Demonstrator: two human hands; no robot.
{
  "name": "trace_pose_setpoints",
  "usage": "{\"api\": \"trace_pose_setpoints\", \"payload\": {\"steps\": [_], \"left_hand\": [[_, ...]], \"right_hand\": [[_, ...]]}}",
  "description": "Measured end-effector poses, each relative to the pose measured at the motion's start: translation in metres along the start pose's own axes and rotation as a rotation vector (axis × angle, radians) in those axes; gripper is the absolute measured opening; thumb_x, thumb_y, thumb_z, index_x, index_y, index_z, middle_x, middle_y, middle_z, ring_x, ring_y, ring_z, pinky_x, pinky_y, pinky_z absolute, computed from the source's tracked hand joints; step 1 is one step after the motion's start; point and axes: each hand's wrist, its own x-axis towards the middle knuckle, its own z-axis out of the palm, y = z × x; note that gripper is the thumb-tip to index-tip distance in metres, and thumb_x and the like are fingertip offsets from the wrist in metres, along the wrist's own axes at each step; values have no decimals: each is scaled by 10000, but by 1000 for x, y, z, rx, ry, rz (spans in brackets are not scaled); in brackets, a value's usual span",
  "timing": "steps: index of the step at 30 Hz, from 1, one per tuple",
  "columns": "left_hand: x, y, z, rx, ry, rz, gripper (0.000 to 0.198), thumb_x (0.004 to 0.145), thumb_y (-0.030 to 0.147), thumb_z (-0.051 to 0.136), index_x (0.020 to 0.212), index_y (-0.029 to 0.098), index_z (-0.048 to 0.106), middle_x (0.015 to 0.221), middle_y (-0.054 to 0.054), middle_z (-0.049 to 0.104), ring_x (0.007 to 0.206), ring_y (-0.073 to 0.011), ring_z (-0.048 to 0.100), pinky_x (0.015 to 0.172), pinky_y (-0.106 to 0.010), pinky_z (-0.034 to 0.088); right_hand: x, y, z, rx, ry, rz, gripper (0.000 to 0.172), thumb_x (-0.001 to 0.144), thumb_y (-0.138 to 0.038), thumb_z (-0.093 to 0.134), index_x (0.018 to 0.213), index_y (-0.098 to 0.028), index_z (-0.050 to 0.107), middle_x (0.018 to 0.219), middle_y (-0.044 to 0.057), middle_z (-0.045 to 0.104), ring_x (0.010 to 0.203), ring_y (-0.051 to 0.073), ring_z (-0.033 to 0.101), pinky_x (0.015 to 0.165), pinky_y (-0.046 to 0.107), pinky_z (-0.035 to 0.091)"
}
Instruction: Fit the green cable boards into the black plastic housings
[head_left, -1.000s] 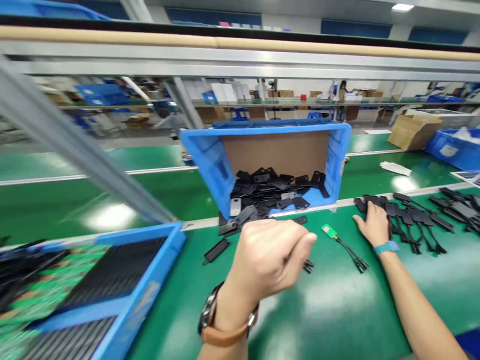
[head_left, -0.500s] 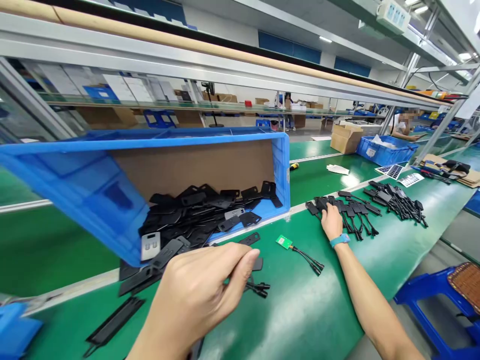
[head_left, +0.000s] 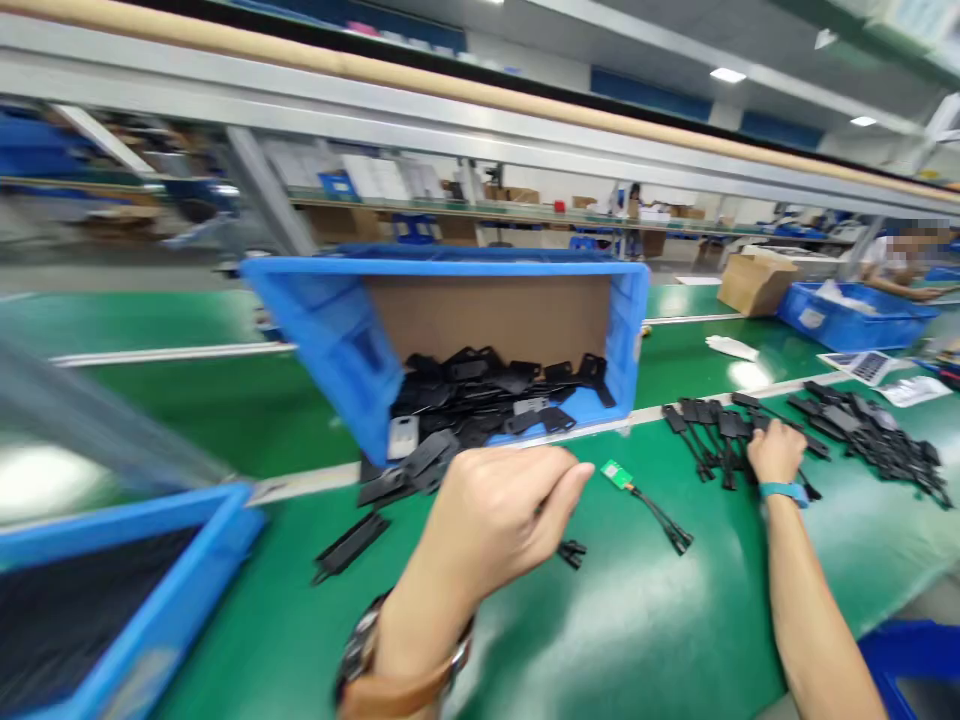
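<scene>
My left hand (head_left: 510,510) is closed, hovering over the near side of the bench with thumb against curled fingers; whatever it grips is hidden. Beyond it, a green circuit board with black cable leads (head_left: 618,475) lies on the green bench. My right hand (head_left: 778,452) curls over a black cabled module (head_left: 759,422) at the right of a row of similar modules (head_left: 705,415); its fingertips are partly hidden. Farther right is a heap of black cabled modules (head_left: 874,430). Black connector ends (head_left: 572,553) show beside my left hand.
A tipped blue crate (head_left: 442,266) holds black flat casings (head_left: 480,385), some spilling onto the bench. Another blue bin (head_left: 217,560) stands at lower left. A single black casing (head_left: 351,545) lies between them. A white glove (head_left: 732,347) and blue crate (head_left: 855,312) are beyond; a person sits far right.
The view has swung left, bringing the lower-left bin into sight. My right hand has shifted from the left part of the module row to its right part. My left hand stays closed.
</scene>
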Motion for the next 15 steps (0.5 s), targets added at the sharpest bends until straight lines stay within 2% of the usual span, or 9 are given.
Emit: {"api": "trace_pose_setpoints", "payload": {"steps": [2,4,5,7,10,12,15], "left_hand": [[-4,-1,6,5,-60,-49,287,958,259,497,705,191,612,566,19,605,504,-125,550,507,-285,360],[-8,-4,14,13,-110,-133,303,975,291,464,736,190,621,619,7,646,552,-130,592,532,-277,379],[-9,-7,19,12,-134,-177,294,981,304,454,772,189,627,659,1,667,584,-133,613,550,-273,392],[-12,-13,25,11,-182,-260,251,981,317,454,843,194,623,749,-9,700,657,-145,644,585,-271,410],[-16,-26,25,8,-248,-359,152,965,309,487,947,211,601,862,-16,711,757,-162,661,635,-269,428],[-23,-39,19,30,-262,-445,121,950,305,507,990,221,585,897,-18,703,804,-172,658,673,-269,440],[-45,-67,3,115,-286,-654,147,955,338,487,1006,232,575,930,-23,694,862,-182,651,739,-276,453]], "right_hand": [[-6,-7,6,5,-25,-29,562,903,-411,491,1260,17,556,1154,346,570,1207,449,432,913,545,336],[-10,-13,21,-61,-59,-149,704,888,-567,477,1369,-54,495,1257,303,541,1271,444,357,915,533,330],[-13,-15,32,-78,-117,-220,722,893,-604,439,1399,-90,478,1286,282,528,1283,438,339,898,531,332],[-18,-15,51,-97,-183,-295,667,922,-592,339,1404,-160,498,1322,246,510,1268,432,349,863,534,330],[-25,-8,70,-93,-179,-277,563,931,-485,284,1362,-252,562,1293,223,522,1204,433,403,799,543,319],[-26,-4,73,-83,-137,-240,541,902,-449,346,1366,-276,563,1213,244,551,1174,436,421,765,539,316],[-24,-10,67,-22,-60,-264,596,857,-425,456,1409,-210,522,1109,285,573,1166,442,431,775,543,338]]}}
